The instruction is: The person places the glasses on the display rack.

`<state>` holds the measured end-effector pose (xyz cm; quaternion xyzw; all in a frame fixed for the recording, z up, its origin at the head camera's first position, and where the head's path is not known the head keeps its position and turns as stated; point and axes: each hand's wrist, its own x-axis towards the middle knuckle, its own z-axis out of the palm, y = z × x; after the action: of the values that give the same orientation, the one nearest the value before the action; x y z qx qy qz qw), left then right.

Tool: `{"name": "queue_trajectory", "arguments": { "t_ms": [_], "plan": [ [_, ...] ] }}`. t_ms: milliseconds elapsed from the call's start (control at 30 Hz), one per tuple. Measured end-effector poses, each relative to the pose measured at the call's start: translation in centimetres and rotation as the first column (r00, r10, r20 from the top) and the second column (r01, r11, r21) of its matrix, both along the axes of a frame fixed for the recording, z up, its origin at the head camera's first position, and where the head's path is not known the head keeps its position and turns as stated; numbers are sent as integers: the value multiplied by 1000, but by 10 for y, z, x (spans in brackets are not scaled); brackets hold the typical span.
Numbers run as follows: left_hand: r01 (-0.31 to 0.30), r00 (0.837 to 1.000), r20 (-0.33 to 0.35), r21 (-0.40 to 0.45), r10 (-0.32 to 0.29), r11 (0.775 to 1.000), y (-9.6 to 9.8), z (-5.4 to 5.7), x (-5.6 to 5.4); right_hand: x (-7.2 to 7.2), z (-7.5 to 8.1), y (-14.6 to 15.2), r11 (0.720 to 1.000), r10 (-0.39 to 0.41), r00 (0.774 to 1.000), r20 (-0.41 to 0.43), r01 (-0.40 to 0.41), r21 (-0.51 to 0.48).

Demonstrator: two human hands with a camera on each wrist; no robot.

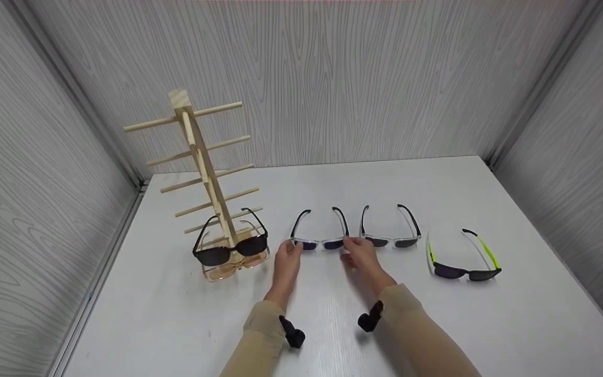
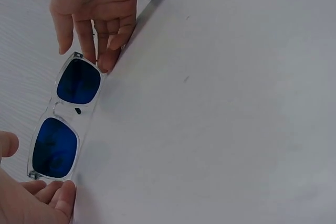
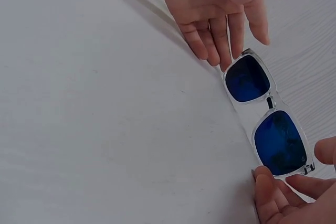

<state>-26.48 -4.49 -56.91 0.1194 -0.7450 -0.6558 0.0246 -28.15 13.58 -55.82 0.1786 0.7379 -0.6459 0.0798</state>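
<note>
Sunglasses with a clear frame and blue lenses (image 2: 55, 148) lie on the white table between my hands, temples unfolded and pointing away. At their left end, my left hand (image 1: 287, 262) touches the frame's lower corner with its fingertips. My right hand (image 1: 363, 256) has its fingertips right at the other end. Both thumbs stand apart from the frame in the wrist views, the left thumb (image 3: 260, 27) pointing along the hinge side. Just right of my right hand is a second clear-framed pair with dark grey lenses (image 1: 405, 243), partly covered by that hand.
A wooden display rack (image 1: 204, 162) with several bare pegs stands at the left. Black sunglasses (image 1: 213, 256) hang on its low part, above a pair with a peach-coloured frame (image 1: 221, 273). Sunglasses with neon yellow temples (image 1: 449, 271) lie at the right. Grey wood-patterned panels (image 1: 333, 84) enclose the table.
</note>
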Motion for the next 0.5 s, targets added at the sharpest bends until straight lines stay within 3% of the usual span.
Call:
{"name": "queue_trajectory", "arguments": {
  "t_ms": [300,500],
  "plan": [
    [-27,1000,7,-4,27,1000,2,1,1,2,-1,-1,995,-56,998,-21,54,-81],
    [-89,996,10,6,89,996,4,2,3,6,1,3,990,-85,996,-28,82,-112]
  ]
}}
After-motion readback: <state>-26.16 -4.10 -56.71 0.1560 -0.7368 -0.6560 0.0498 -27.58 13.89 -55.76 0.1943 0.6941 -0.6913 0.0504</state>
